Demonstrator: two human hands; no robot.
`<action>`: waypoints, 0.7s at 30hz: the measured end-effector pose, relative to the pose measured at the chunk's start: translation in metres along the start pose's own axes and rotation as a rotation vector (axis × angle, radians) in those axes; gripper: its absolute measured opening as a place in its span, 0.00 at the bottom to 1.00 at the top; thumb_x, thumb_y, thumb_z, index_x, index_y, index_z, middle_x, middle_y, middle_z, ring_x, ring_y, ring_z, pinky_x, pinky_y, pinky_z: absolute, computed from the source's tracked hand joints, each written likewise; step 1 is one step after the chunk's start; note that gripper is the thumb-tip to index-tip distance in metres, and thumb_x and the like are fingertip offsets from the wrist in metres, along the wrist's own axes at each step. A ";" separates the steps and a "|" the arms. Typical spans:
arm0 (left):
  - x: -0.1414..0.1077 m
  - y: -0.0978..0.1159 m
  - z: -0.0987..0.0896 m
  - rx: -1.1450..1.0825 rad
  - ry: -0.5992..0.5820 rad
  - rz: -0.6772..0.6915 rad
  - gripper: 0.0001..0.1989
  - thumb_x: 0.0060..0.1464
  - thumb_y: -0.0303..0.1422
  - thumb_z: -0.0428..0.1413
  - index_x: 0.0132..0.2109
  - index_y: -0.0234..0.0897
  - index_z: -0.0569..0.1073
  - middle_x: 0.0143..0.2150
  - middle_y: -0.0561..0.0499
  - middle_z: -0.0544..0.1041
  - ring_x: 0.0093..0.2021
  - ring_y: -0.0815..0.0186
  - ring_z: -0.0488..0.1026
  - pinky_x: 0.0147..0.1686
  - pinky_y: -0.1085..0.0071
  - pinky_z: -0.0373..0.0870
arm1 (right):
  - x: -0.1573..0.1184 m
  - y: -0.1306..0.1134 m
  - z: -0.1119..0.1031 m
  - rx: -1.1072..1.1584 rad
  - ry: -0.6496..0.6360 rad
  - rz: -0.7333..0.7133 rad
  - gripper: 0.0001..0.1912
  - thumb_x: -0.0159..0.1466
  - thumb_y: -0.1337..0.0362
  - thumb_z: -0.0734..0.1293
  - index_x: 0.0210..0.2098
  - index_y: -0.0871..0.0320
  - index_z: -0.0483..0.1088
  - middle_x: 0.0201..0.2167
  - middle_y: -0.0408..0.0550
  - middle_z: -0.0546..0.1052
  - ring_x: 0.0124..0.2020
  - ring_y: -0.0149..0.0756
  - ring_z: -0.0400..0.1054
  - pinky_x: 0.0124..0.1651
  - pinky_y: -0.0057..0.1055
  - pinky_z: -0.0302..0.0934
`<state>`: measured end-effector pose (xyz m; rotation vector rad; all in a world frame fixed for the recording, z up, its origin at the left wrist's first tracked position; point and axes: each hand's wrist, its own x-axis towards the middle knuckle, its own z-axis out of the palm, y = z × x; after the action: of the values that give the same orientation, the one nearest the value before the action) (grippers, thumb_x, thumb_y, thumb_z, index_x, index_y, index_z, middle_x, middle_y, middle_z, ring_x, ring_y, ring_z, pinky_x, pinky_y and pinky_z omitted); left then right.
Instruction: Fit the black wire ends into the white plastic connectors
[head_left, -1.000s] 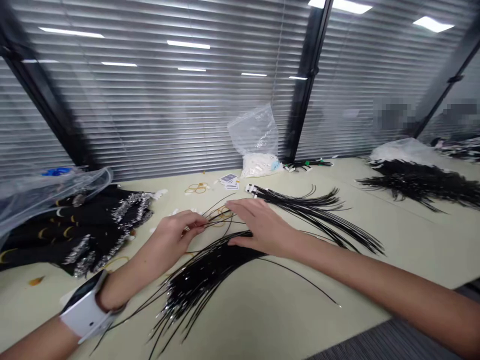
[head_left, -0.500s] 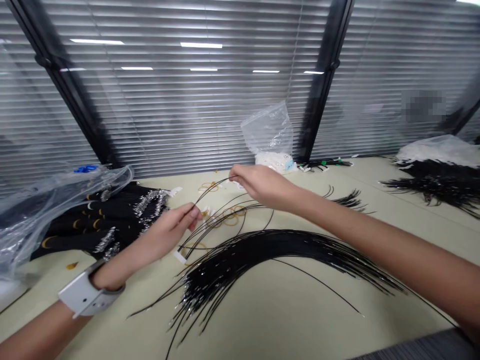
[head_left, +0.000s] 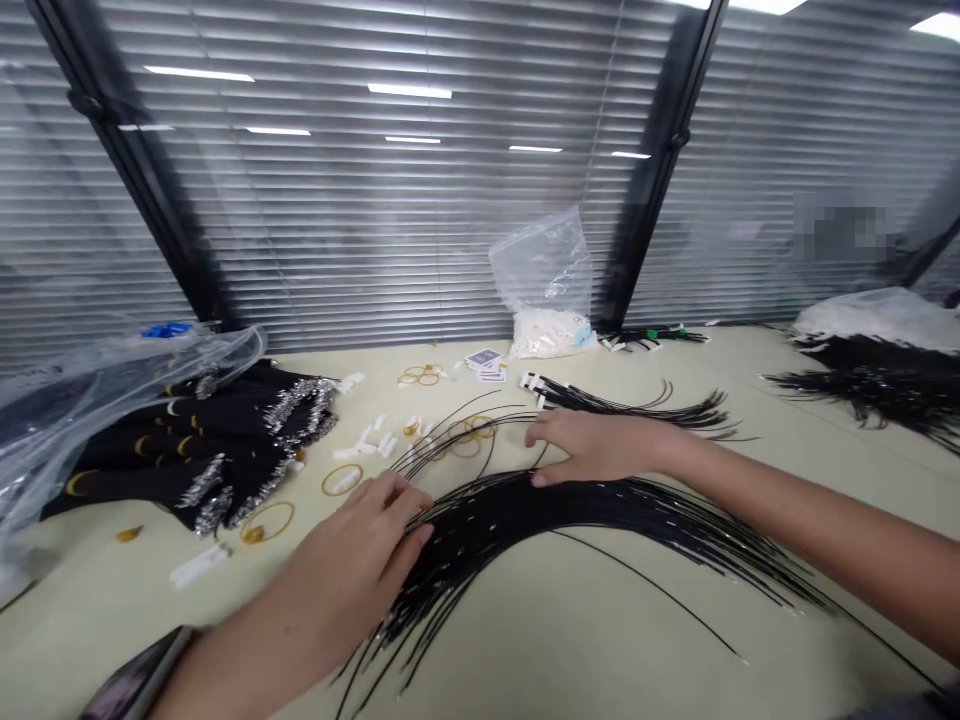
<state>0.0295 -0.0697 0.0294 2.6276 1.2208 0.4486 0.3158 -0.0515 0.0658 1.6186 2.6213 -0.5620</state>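
Note:
A thick curved bundle of black wires (head_left: 517, 510) with bare shiny tips lies across the table in front of me. My left hand (head_left: 375, 540) rests at its left end, thumb and fingers apart, touching the wires; some fingertips are hidden. Over the middle of the bundle is my right hand (head_left: 592, 445), its thumb on the wires and its fingers spread from it. Behind the right hand lies a smaller bunch of black wires with white connectors (head_left: 622, 400). Several loose wires arch up between the hands.
Yellow rubber bands (head_left: 343, 479) and small white connectors (head_left: 367, 440) lie scattered at left. Black wire bundles (head_left: 150, 440) sit partly under clear plastic. A clear bag of white parts (head_left: 551, 330) stands against the blinds; more black wires (head_left: 877, 380) lie far right.
The thin wires held raised between both hands are out of them. Both hands have come down onto the thick bundle, the right one moving right and uncovering the bunch with connectors.

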 end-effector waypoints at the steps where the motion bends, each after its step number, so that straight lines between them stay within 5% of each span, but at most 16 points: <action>1: 0.000 -0.005 -0.003 0.026 0.015 -0.020 0.15 0.60 0.36 0.43 0.44 0.39 0.71 0.43 0.44 0.70 0.47 0.56 0.66 0.49 0.57 0.60 | 0.005 -0.007 0.007 0.018 0.038 -0.048 0.29 0.61 0.48 0.61 0.53 0.63 0.64 0.50 0.57 0.68 0.50 0.45 0.63 0.52 0.39 0.58; 5: 0.002 -0.035 -0.013 0.057 0.087 -0.138 0.15 0.53 0.41 0.49 0.39 0.34 0.70 0.41 0.39 0.69 0.46 0.50 0.64 0.47 0.55 0.59 | 0.024 -0.032 0.043 0.071 0.112 -0.336 0.41 0.52 0.42 0.68 0.57 0.61 0.61 0.53 0.52 0.66 0.54 0.41 0.59 0.56 0.33 0.56; 8: -0.001 -0.055 -0.011 -0.052 -0.007 -0.214 0.14 0.51 0.44 0.53 0.34 0.36 0.68 0.31 0.48 0.70 0.33 0.59 0.67 0.34 0.65 0.62 | 0.028 -0.036 0.070 0.079 0.257 -0.455 0.22 0.61 0.52 0.65 0.47 0.61 0.69 0.45 0.50 0.70 0.47 0.36 0.62 0.53 0.32 0.57; 11: -0.004 -0.062 -0.008 -0.220 -0.092 -0.254 0.13 0.54 0.43 0.51 0.31 0.37 0.66 0.26 0.53 0.68 0.27 0.65 0.65 0.28 0.71 0.61 | 0.026 -0.033 0.084 0.089 0.341 -0.436 0.14 0.64 0.57 0.62 0.41 0.61 0.70 0.41 0.50 0.71 0.43 0.36 0.62 0.48 0.34 0.57; 17: 0.007 -0.057 -0.017 -0.513 -0.067 -0.320 0.15 0.54 0.44 0.52 0.38 0.35 0.71 0.38 0.48 0.76 0.40 0.62 0.71 0.41 0.68 0.66 | 0.026 -0.047 0.080 0.122 0.442 -0.490 0.22 0.59 0.50 0.66 0.45 0.60 0.69 0.44 0.51 0.70 0.45 0.36 0.61 0.49 0.35 0.57; 21: 0.017 -0.061 -0.013 -0.648 -0.029 -0.347 0.19 0.54 0.44 0.54 0.45 0.34 0.70 0.45 0.43 0.76 0.47 0.59 0.72 0.48 0.64 0.65 | 0.038 -0.076 0.087 0.023 0.458 -0.625 0.16 0.65 0.55 0.60 0.42 0.61 0.70 0.38 0.49 0.71 0.40 0.33 0.62 0.47 0.32 0.57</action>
<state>-0.0076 -0.0177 0.0252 1.8382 1.2277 0.6107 0.2172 -0.0760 -0.0007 0.9877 3.4878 -0.2314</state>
